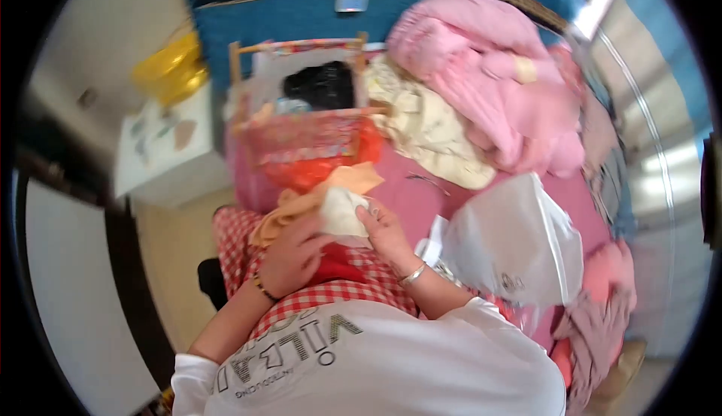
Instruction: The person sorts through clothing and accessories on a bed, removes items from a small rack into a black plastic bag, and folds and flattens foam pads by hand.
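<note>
My right hand (386, 232) pinches the right edge of a small white cloth (343, 211) above my lap. My left hand (292, 256), blurred, is at the lower left of that cloth; its fingers are partly smeared, and whether they grip anything is unclear. An orange-tan cloth (293, 211) lies just beyond my left hand and under the white one. Red fabric (340, 264) rests on my lap over red-and-white checked cloth (320, 294).
A wooden-framed basket (308, 139) holding a black bag (322, 86) stands ahead. Pink bedding (481, 77) and cream cloth (421, 119) lie beyond, a white bag (511, 239) at right. A white cabinet (169, 183) with a yellow bag (174, 70) stands left.
</note>
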Action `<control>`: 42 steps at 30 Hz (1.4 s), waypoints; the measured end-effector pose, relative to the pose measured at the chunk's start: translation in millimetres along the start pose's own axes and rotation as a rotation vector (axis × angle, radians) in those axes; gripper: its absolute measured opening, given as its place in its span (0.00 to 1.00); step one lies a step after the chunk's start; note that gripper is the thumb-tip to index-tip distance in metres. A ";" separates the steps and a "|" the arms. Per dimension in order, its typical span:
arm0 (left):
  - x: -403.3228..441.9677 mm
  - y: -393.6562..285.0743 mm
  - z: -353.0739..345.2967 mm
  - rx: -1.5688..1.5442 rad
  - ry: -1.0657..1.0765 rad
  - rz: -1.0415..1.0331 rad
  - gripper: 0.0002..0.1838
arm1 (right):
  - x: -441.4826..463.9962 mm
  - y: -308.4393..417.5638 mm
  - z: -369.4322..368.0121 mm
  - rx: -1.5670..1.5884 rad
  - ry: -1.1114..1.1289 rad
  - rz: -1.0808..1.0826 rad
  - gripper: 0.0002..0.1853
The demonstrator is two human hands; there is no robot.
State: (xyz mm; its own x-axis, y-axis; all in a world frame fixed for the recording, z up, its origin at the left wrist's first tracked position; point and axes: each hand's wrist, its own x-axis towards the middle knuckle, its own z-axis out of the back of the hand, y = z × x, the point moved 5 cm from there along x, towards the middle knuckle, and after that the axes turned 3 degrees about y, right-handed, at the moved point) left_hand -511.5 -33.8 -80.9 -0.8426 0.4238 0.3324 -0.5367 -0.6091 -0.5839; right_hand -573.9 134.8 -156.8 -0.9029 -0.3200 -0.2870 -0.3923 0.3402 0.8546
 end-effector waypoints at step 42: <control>87.5 68.7 57.8 0.732 -0.282 0.237 0.17 | -84.5 -45.1 62.9 -1.676 0.580 -0.307 0.12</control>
State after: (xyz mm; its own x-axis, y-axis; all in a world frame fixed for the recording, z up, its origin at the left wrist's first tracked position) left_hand -624.7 -77.3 -49.2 -0.8644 0.1037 0.4919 -0.1543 -0.9860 -0.0634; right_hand -491.0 202.1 -198.4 -0.5253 -0.5549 -0.6451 0.3929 -0.8306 0.3946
